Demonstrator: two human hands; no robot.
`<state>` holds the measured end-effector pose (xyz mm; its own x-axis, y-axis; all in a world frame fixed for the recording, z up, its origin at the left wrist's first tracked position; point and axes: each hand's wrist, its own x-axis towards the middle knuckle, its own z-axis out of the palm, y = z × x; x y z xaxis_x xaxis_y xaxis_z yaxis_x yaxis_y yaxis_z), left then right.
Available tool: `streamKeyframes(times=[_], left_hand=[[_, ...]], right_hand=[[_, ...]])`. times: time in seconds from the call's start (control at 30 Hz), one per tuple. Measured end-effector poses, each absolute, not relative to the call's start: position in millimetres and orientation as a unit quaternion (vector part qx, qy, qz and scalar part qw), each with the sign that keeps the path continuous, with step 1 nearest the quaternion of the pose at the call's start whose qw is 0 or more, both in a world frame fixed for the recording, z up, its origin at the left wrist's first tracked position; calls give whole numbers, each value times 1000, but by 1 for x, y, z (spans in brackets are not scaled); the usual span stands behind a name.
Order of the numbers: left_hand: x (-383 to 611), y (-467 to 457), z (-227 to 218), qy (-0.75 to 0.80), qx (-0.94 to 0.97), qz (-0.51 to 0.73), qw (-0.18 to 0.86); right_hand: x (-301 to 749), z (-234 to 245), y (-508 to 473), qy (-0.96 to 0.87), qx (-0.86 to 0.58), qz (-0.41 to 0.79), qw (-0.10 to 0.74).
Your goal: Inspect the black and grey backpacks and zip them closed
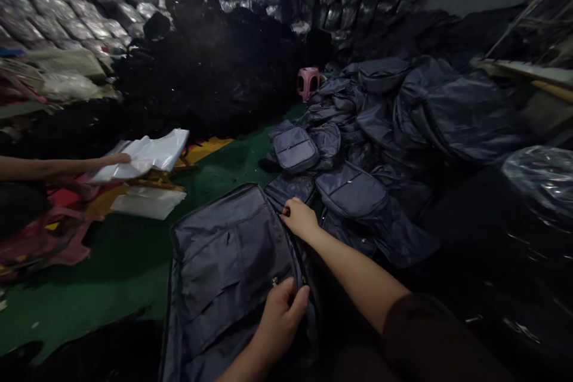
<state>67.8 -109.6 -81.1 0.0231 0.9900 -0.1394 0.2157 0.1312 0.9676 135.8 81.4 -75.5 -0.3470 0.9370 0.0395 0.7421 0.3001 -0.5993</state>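
Working zip [298,256] on open grey bag [224,274]: L hand [280,322] curled shut on its edge, R hand [299,218] pinching top corner; looks to need pulling along next.

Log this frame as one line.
left hand: on zip of open grey bag | right hand: on bag's far corner | co-worker's hand: on white plastic sheet

The person wears one dark brown top of soft, plain-looking cloth, and its short, rather wide sleeve [436,337] is seen on the right arm, with a rounded edge at the opening. Below this sleeve, the slim right forearm [358,274] is bare, and also the right hand [299,219] is bare. The left hand [280,322] and the short visible part of the left forearm [237,367] are bare too, without a glove or a bracelet.
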Motion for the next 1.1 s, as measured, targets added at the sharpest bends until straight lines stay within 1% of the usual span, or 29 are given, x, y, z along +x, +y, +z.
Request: streamKeyframes(times=[0.1, 0.17, 0.23, 0.33, 0.43, 0.53, 0.7, 0.83, 0.93, 1.1], left_hand=[[67, -110, -78, 573, 505, 409, 499], [62, -108, -75, 577, 472, 426, 512], [55, -104, -71, 581, 432, 449, 524], [44, -99, -68, 575, 379, 480, 544], [38, -95, -64, 561, 364, 492, 558], [36, -93, -56, 560, 368, 491, 557], [31, -90, -34, 581, 375, 499, 523], [29, -93, -25, 571, 391, 496, 525], [25, -94, -22, 574, 384, 498, 524], [9, -78, -9, 638, 331, 540, 438]], right_hand=[[127, -71, 92, -771, -542, 262, 206], [128, -66, 83, -778, -521, 274, 220], [137, -61, 61, -799, -472, 295, 229], [159, -54, 21, -827, -360, 355, 247], [180, -42, -7, -837, -296, 393, 239], [189, -28, -18, -843, -275, 403, 225], [185, -22, -23, -822, -314, 391, 269], [180, -26, -24, -849, -294, 368, 241], [182, -20, -29, -860, -259, 379, 223], [187, -4, -67, -892, -194, 374, 165]])
